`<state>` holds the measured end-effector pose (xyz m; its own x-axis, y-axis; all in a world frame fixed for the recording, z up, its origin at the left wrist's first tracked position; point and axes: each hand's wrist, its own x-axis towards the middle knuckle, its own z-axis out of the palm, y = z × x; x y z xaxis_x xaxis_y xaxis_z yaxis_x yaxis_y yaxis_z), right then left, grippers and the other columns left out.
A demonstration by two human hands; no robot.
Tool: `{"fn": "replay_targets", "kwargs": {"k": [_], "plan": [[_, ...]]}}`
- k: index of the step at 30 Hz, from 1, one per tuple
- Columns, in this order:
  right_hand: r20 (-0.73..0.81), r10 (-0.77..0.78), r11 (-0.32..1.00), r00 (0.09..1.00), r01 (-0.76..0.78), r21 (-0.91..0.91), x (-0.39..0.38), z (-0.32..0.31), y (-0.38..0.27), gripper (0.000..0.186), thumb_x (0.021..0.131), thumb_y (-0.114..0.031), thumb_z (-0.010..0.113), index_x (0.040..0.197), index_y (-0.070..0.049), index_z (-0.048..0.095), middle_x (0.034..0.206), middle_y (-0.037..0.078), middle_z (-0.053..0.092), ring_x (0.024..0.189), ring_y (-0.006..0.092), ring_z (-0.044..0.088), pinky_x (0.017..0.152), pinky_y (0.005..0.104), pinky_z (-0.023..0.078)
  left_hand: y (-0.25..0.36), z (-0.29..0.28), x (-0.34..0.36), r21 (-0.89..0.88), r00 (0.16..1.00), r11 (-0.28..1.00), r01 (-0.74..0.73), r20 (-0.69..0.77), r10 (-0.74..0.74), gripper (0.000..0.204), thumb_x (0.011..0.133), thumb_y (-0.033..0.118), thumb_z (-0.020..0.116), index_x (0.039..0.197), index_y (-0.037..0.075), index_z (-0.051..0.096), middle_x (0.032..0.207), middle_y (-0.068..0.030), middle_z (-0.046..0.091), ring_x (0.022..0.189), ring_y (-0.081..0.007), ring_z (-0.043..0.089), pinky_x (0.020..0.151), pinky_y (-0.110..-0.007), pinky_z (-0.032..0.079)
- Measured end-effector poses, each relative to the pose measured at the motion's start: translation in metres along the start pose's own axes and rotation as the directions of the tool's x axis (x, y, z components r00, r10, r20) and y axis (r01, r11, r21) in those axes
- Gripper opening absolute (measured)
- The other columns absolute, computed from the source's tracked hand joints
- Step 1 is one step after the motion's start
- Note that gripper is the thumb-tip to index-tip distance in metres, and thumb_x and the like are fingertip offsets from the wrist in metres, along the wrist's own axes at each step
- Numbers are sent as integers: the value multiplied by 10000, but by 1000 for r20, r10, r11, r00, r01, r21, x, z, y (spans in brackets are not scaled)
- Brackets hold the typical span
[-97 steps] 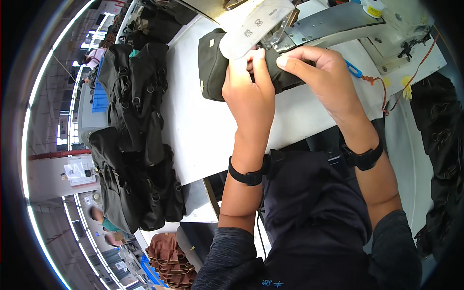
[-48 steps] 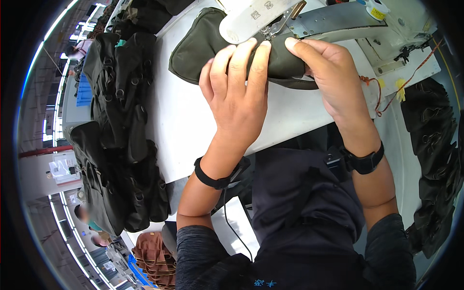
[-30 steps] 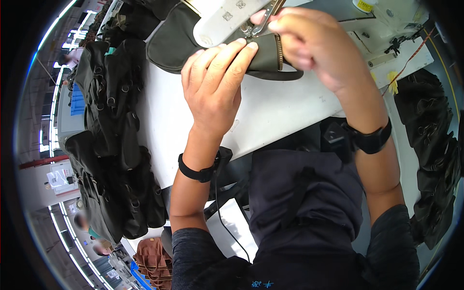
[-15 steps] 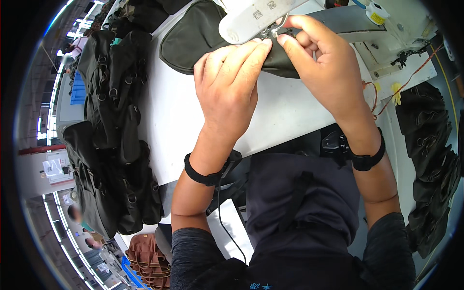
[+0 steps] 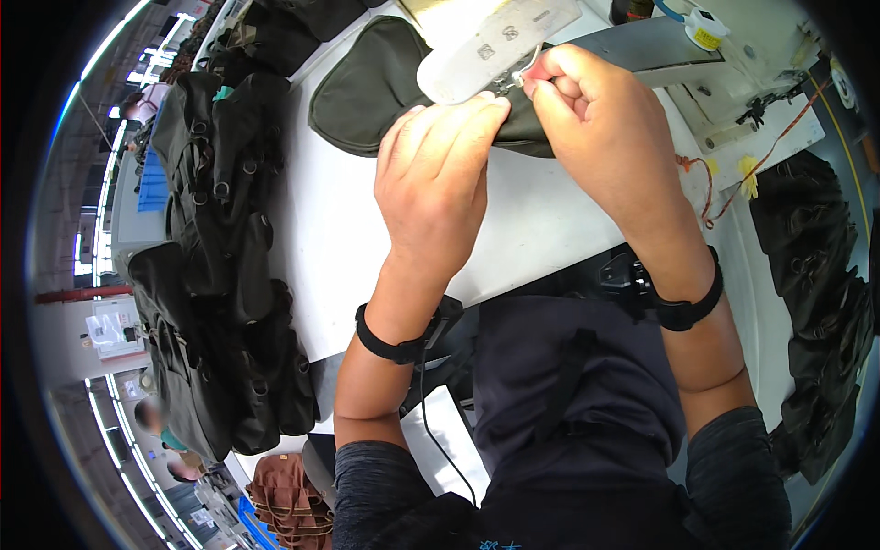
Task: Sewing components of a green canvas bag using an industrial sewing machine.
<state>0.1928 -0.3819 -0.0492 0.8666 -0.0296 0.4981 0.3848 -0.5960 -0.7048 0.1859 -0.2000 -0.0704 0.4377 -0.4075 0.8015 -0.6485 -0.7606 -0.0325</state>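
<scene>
A dark green fabric bag piece [image 5: 367, 87] lies on the white table under the pale head of a sewing machine [image 5: 500, 50]. My left hand [image 5: 435, 174] rests on the near edge of this piece, its fingers stretched out side by side just below the machine head. Beside the metal needle area [image 5: 504, 84], my right hand [image 5: 610, 133] has thumb and index finger pinched together. What lies between those fingertips is too small to make out. A small curved pale part of the machine [image 5: 530, 66] stands right at them.
Dark bags with metal rings [image 5: 215, 183] hang or lie piled along the left. More dark pieces [image 5: 807, 266] are stacked at the right. Brown bags [image 5: 291, 495] sit at lower left. The white tabletop [image 5: 321, 275] ends near my lap. A reddish cord [image 5: 765, 160] runs at the right.
My right thumb and index finger have closed from a gap into a pinch by the needle area. The left hand stays on the fabric. The whole view has shifted slightly.
</scene>
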Motion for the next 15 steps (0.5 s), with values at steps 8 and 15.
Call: {"fn": "replay_targets", "kwargs": {"k": [8,15], "plan": [[21,11,1000,1000,-10,-17,1,-4,-1,134,944,-164,596,952,-75,696,766,131,707,692,356,675,636,432,528,4,-3,3,2,1000,1000,-24,-1,24,345,786,-28,708,1106,90,764,1082,-20,750,1016,-224,674,931,-383,525],[96,97,992,991,-105,75,2,-18,4,150,940,-197,638,1012,-75,690,726,138,666,657,343,652,617,410,500,9,8,7,-53,999,999,-2,-49,0,351,777,-25,701,1103,89,764,1092,-38,755,1022,-235,688,925,-393,526]]}}
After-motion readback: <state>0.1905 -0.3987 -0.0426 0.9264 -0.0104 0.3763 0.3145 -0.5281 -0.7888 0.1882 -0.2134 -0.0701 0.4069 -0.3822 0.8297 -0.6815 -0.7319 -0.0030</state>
